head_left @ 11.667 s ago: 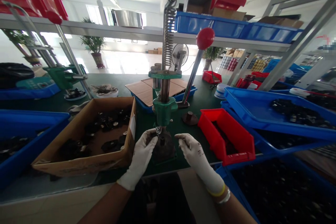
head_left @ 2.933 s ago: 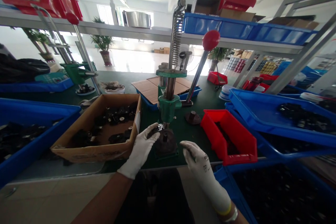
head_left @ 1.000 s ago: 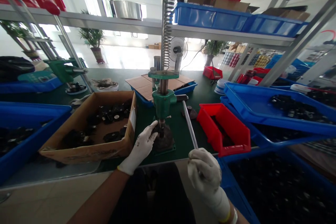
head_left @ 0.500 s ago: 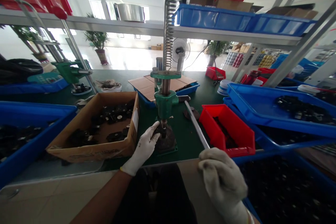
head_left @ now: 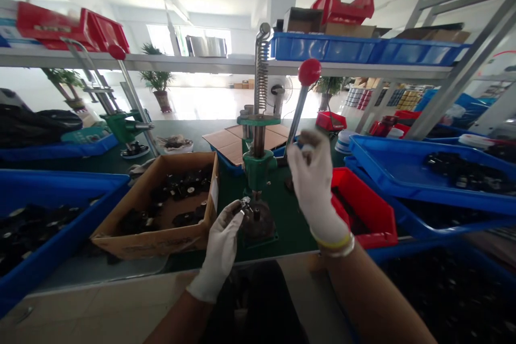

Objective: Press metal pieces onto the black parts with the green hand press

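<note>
Left hand, white glove: grip closed, thumb and fingertips clamped on 1 small metal part. Part sits right by the lower end of the green hand press, above its dark round base; can't tell if it touches the press.

Right hand, white glove: raised, grip closed, fingertips pinched together, can't tell if anything is in them. Just beside the shaft of the press lever, contact unclear. Lever has 1 red ball knob.

Press stands on the green worktop. Left of it, 1 open cardboard box holding black parts, too many to count. Right of it, 1 red bin, partly behind the right hand. Far left, 1 blue bin of dark parts. On the right, 2 stacked blue trays, the top one tilted. Bottom right, 1 more blue bin, also dark parts.

Behind the press: 1 blue tray under flat cardboard sheets. Left along the worktop: 1 more green press. Above: 1 long shelf carrying 2 blue bins. Beyond: 1 fan, 2 potted plants.
</note>
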`<move>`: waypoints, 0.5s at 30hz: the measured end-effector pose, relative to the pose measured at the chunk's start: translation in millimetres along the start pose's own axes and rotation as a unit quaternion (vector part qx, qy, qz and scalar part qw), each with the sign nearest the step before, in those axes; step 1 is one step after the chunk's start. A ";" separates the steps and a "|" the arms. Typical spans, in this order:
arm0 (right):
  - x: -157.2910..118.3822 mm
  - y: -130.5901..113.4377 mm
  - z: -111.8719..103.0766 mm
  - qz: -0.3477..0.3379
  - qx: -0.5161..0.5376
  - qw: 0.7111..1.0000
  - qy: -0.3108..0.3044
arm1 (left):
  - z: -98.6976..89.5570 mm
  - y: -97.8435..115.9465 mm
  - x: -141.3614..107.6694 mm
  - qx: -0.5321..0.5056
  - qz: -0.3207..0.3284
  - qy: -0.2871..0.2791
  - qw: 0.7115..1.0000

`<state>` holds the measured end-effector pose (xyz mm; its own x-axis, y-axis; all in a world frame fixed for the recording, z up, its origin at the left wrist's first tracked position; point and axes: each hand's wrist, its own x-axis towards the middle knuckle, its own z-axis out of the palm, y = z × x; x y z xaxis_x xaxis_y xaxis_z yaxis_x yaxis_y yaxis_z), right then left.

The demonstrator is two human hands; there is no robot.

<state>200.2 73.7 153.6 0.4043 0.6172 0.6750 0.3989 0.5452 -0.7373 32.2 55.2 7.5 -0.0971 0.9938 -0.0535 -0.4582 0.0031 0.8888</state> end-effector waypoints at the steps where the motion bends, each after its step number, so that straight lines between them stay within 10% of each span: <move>1: -31.4 11.9 1.0 0.033 -0.008 0.999 -0.018 | -0.2 1.7 -6.8 -0.028 -0.023 0.001 0.999; 6: -143.6 47.0 -1.2 0.108 -0.003 0.968 -0.227 | -9.8 7.0 -53.9 -0.021 -0.065 -0.043 0.997; 15: -176.8 35.9 -28.2 -0.167 -0.044 0.921 -0.350 | -94.9 -11.7 -99.0 0.363 0.197 -0.093 0.906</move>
<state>166.2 -31.9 8.5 -0.3698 0.6544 0.6596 0.4819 0.7420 -0.4660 -36.7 -53.8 -40.8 0.0538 0.9350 0.3506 0.2878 -0.3508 0.8911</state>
